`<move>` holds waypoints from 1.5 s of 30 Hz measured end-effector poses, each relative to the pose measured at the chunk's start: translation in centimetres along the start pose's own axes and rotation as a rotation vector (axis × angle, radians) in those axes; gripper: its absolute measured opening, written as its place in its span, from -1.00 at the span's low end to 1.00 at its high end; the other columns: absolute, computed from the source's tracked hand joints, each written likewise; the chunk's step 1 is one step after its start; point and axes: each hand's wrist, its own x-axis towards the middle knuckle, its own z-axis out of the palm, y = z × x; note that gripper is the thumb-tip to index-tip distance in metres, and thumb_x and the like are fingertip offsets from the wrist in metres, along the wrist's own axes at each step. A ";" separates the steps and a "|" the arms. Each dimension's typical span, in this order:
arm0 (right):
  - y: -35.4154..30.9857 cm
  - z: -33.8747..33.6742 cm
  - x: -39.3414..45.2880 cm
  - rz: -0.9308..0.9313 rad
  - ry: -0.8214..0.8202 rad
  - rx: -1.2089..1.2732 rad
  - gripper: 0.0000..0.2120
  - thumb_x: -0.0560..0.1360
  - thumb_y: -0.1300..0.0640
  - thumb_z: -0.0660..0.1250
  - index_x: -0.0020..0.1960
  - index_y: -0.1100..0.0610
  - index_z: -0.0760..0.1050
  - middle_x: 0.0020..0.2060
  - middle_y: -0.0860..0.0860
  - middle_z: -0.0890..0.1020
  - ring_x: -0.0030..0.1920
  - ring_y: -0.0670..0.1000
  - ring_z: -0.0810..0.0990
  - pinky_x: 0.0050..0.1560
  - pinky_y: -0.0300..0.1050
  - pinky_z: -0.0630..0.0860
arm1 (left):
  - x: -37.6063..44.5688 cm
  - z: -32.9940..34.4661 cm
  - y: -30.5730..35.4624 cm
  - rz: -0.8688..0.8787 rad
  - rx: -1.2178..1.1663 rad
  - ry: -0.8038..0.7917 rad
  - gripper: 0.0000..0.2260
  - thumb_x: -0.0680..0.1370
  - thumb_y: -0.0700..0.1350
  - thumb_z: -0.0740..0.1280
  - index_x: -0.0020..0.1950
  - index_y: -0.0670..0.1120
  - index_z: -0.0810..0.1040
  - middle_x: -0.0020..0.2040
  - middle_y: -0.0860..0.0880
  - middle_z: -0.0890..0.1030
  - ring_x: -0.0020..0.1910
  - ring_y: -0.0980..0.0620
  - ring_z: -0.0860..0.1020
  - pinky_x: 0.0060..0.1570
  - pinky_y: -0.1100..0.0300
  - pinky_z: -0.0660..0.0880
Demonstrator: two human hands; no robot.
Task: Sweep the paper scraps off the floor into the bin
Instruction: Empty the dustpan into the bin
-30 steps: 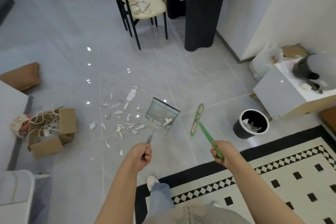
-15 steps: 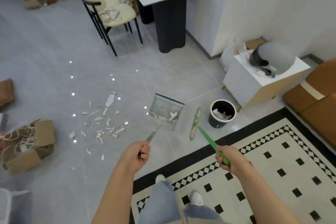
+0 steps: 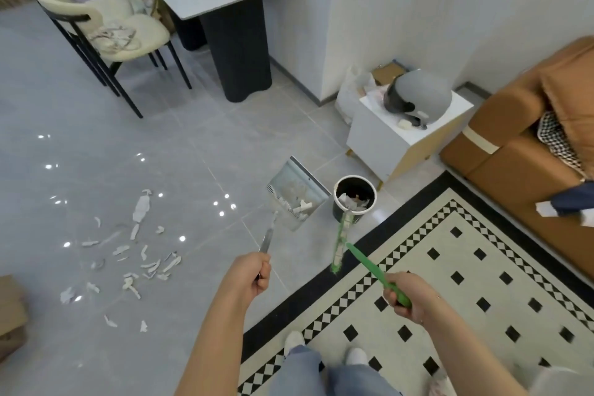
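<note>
Head view: left hand [image 3: 249, 276] grips the loaded dustpan [image 3: 297, 194] beside the bin [image 3: 354, 196] at centre; right hand [image 3: 403, 297] clasps the broom [image 3: 342, 236]. Many paper scraps [image 3: 138, 254] remain lower left on the floor [image 3: 193, 145].

The broom [image 3: 341, 239] head blurs and hides part of the bin [image 3: 354, 197] rim, while the cardboard box [image 3: 11, 315] is cropped at the left edge.

Both forearms are bare, no sleeves in sight, and the left hand [image 3: 249, 276] and right hand [image 3: 405, 297] have no gloves. Legs are in loose light-blue jeans [image 3: 308, 373], with white sneakers [image 3: 294, 340] poking out underneath. Nothing visible on the wrists.
</note>
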 end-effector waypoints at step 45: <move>-13.0 -28.0 15.8 0.093 -0.140 -0.220 -0.84 0.60 0.24 0.04 -0.03 0.20 0.40 -0.43 0.06 0.42 -0.72 -0.13 0.36 -0.71 -0.41 0.18 | 4.0 37.1 -3.4 0.211 0.835 0.368 -0.74 0.58 -0.22 0.14 0.25 -0.23 0.40 0.10 -0.19 0.53 -0.04 -0.10 0.54 -0.19 0.17 0.44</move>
